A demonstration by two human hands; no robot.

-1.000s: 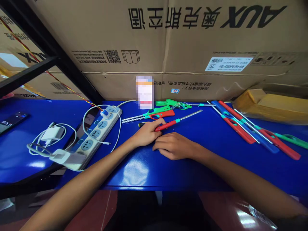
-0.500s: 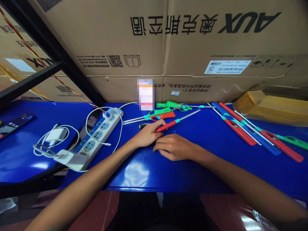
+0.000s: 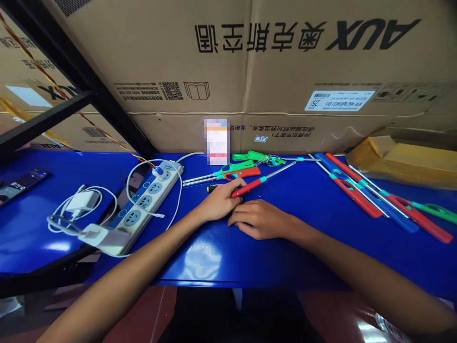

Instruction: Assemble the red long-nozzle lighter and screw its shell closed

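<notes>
My left hand (image 3: 220, 201) is closed round the red handle of a long-necked gas lighter (image 3: 248, 187). Its metal tube points up and to the right. My right hand (image 3: 260, 218) lies against the left one, knuckles up and fingers curled under; what they grip, if anything, is hidden. Just behind the left hand are a green lighter (image 3: 237, 166) and a red lighter (image 3: 246, 173), tubes to the left. More green lighter parts (image 3: 266, 158) lie behind them. The yellow tip of a tool (image 3: 213, 188) shows by my left hand.
On the right, several red, blue and green lighters (image 3: 371, 190) lie in a slanted pile. At the left stands a power strip (image 3: 146, 205) with white cables and a charger (image 3: 84, 201). A phone (image 3: 26, 186) is at far left. A large carton (image 3: 232, 71) walls off the back.
Both hands and the held lighter stay almost exactly where they were. Only a slight shift of the whole view shows.
</notes>
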